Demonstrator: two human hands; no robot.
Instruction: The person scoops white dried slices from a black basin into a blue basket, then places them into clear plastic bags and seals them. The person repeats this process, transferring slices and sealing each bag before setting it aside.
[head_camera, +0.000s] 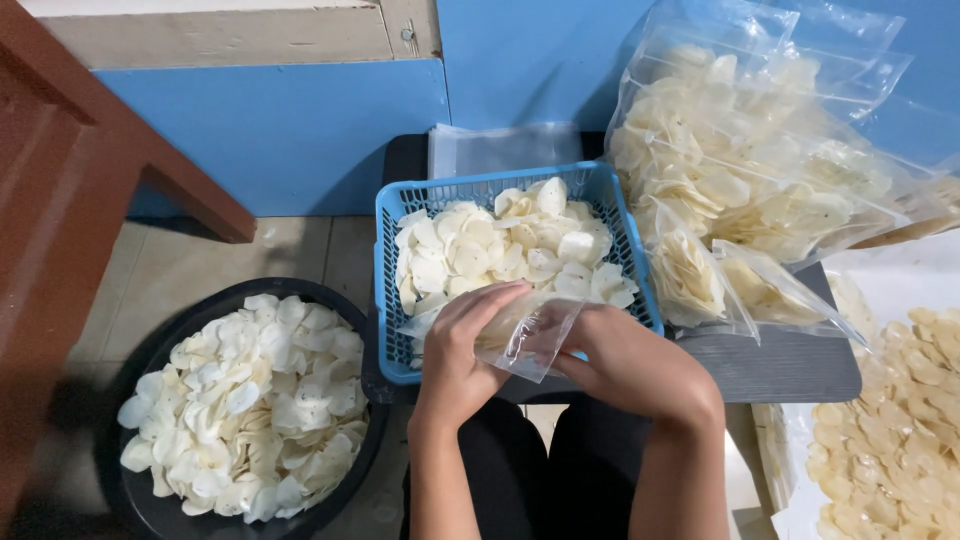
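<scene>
We hold a small clear plastic bag (535, 338) between both hands at the near edge of the blue basket (392, 300), which sits on the dark bench (790, 365). The bag lies slantwise, its long axis running from near left up to far right, its mouth seemingly turned toward the left hand (470, 345). That hand's fingers (500, 297) curl over the bag's left end, closed around the film, and sit nearer the pale crackers (500, 245) heaped in the basket just beyond. The right hand (625, 355) pinches the bag's right edge from below, its fingertips hidden behind the plastic. The bag looks thin, glossy and wrinkled; whether it holds anything yet we cannot tell. Filled bags (760, 170) pile at far right; a black tub (150, 350) of crackers rests on the floor at left.
</scene>
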